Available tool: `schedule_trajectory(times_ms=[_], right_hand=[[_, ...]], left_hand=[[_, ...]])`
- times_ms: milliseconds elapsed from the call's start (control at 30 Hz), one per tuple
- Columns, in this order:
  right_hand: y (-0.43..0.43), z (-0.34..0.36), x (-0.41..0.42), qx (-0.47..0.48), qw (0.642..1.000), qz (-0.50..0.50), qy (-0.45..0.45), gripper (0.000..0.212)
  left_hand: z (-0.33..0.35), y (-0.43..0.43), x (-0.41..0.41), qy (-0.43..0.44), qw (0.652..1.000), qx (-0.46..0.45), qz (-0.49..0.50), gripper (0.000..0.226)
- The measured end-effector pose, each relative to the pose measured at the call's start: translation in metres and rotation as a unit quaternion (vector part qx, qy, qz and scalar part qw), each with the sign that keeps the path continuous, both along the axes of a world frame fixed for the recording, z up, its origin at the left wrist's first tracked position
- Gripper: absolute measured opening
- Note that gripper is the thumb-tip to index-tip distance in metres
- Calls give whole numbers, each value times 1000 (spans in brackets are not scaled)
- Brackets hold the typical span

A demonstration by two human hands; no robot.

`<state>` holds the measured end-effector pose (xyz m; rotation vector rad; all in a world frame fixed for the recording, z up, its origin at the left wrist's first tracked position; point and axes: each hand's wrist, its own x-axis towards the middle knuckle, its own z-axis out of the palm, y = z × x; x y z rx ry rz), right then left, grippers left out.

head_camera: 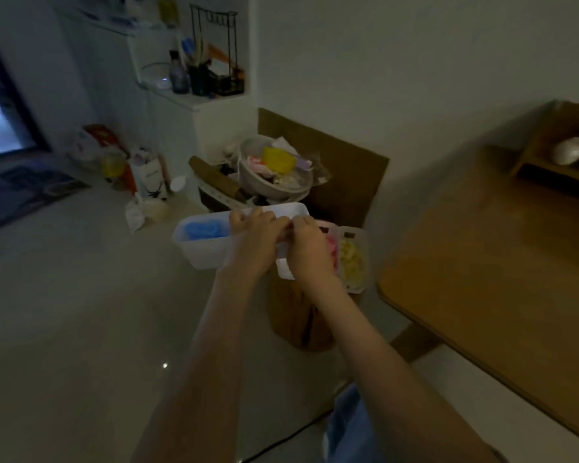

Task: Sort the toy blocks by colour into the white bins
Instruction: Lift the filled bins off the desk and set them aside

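Note:
A white bin (201, 252) with blue blocks (204, 228) inside is lifted above the floor. My left hand (254, 235) grips its near rim, fingers curled over the edge. My right hand (310, 245) grips the same bin's right end. Behind my right hand stand two more white bins on a brown stool: one with pink blocks (331, 245), one with yellow blocks (351, 262). The pink bin is mostly hidden by my right hand.
A round white basket (248, 182) full of mixed items stands behind the bins, in front of brown cardboard (341, 155). A wooden table (488, 269) fills the right. Bags and bottles (141, 175) clutter the floor at the left. A black cable (281, 439) lies near my knee.

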<state>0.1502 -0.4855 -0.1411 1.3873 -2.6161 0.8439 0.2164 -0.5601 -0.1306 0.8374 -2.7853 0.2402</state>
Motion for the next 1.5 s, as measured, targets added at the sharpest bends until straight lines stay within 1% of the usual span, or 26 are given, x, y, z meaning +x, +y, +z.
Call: schedule_trajectory(times_ms=[67, 100, 133, 200, 233, 300, 333, 367, 433, 467, 500, 567, 633, 733, 800, 967, 1000, 1067, 1133, 1200, 1233, 1300, 1333, 1367, 1433, 1500], right_hand=[[-7, -17, -7, -41, 997, -19, -66, 16], [-14, -29, -14, -60, 991, -38, -110, 14], [-15, -38, -21, -57, 990, -49, -124, 15], [-17, -60, -41, -32, 987, -73, -137, 23], [-18, -75, -56, -32, 984, -91, -148, 23], [-18, -99, -79, -48, 975, -114, -186, 17], [-20, -109, -94, -63, 968, -131, -203, 15], [-19, -113, -103, -73, 966, -146, -200, 15], [-19, -121, -125, -58, 960, -173, -213, 16], [-19, -124, -134, -63, 954, -179, -234, 16], [-20, -131, -144, -91, 943, -186, -260, 15], [-24, -148, -166, -115, 940, -216, -236, 16], [-31, -166, -180, -103, 939, -247, -218, 23], [-36, -183, -185, -82, 943, -226, -228, 43], [-33, -192, -184, -81, 950, -212, -215, 45], [-27, -201, -201, -67, 955, -232, -174, 52], [-25, -197, -203, -53, 960, -222, -163, 56], [-21, -192, -203, -29, 970, -196, -143, 79], [-15, -187, -201, -23, 973, -177, -143, 90], [-11, -186, -204, -17, 975, -168, -145, 89], [-10, -190, -207, -16, 977, -157, -142, 84], [-11, -195, -209, -9, 979, -135, -150, 66], [-11, -196, -210, 4, 980, -131, -149, 63], [-13, -201, -214, 13, 983, -121, -141, 65], [-16, -205, -215, 64, 984, -107, -126, 66], [-16, -201, -209, 97, 987, -76, -103, 74]], left_hand=[[-20, -7, -5, 38, 999, 24, -13, 26], [-32, -13, -11, 39, 998, 36, -11, 23], [-41, -16, -18, 34, 998, 50, -6, 21], [-66, -28, -31, 7, 997, 75, 18, 23], [-81, -35, -39, 5, 996, 82, 26, 24], [-105, -46, -51, 26, 996, 80, 23, 24], [-115, -53, -63, 37, 995, 88, 11, 24], [-121, -57, -73, 36, 994, 102, -5, 24], [-132, -64, -99, 7, 992, 119, -48, 27], [-135, -68, -112, -3, 990, 121, -68, 28], [-140, -71, -127, -12, 989, 122, -83, 29], [-147, -75, -153, 2, 986, 126, -113, 28], [-158, -79, -178, 21, 984, 121, -131, 28], [-174, -82, -206, -13, 981, 123, -152, 28], [-179, -83, -217, -3, 979, 130, -159, 32], [-183, -78, -238, 13, 975, 122, -185, 32], [-184, -75, -238, 19, 976, 121, -183, 32], [-184, -71, -235, 38, 977, 121, -171, 33], [-184, -67, -231, 38, 979, 129, -154, 36], [-185, -68, -231, 26, 981, 134, -137, 40], [-185, -68, -231, 14, 982, 137, -128, 41], [-186, -69, -230, 8, 982, 146, -117, 42], [-186, -69, -229, 11, 982, 148, -120, 42], [-186, -71, -227, 11, 982, 149, -115, 41], [-186, -74, -225, 7, 983, 158, -98, 38], [-188, -75, -220, -2, 982, 174, -71, 41]])
